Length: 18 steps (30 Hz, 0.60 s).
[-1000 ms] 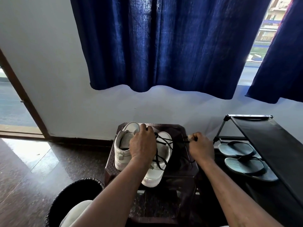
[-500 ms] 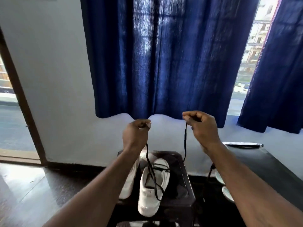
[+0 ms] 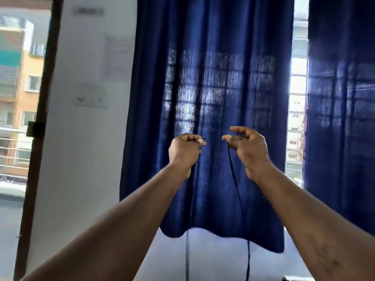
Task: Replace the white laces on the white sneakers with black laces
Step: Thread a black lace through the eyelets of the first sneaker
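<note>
Left grip [image 3: 185,148] pinched tight on one end of the black lace [image 3: 233,175]; right grip [image 3: 246,147] pinched on its other strand, both raised before a blue curtain [image 3: 213,78].

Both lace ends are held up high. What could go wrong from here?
One: the left hand pinches the black lace right at its tip, so a harder pull may slip it free. Two: both strands, the other held by the right hand, drop out of frame, so the pull is blind; a snag or uneven ends below could go unnoticed.
</note>
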Tool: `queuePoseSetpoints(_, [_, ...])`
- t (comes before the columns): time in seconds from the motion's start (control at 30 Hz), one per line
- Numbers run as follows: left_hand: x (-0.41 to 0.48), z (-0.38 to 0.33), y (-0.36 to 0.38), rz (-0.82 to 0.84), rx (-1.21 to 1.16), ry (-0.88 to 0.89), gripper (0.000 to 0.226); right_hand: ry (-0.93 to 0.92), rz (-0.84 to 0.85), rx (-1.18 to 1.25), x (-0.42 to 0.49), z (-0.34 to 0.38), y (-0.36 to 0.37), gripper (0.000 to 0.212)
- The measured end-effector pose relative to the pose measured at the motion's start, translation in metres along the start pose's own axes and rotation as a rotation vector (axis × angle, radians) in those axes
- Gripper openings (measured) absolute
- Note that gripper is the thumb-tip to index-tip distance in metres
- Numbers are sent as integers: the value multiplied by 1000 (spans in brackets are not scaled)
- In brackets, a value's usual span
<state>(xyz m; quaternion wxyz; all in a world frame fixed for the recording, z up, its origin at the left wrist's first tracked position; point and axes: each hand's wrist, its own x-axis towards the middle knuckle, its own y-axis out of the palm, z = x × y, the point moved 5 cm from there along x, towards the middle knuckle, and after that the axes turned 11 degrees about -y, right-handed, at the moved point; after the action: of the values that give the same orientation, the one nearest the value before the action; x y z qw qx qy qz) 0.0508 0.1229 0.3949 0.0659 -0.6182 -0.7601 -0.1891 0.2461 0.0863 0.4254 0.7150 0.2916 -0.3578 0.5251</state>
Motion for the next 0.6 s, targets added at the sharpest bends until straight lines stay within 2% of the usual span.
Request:
queuePoseSetpoints(0.17, [3,-30,11,14,-31,35,9,50,-3,74,17,10,16,12])
queuePoseSetpoints(0.43, [-2,-43,6,-26,58,52,16,152,6,134,31,10,46,12])
queuePoseSetpoints(0.6, [-1,-56,3,-30,11,30,23,154,-27,83,42,15,53,11])
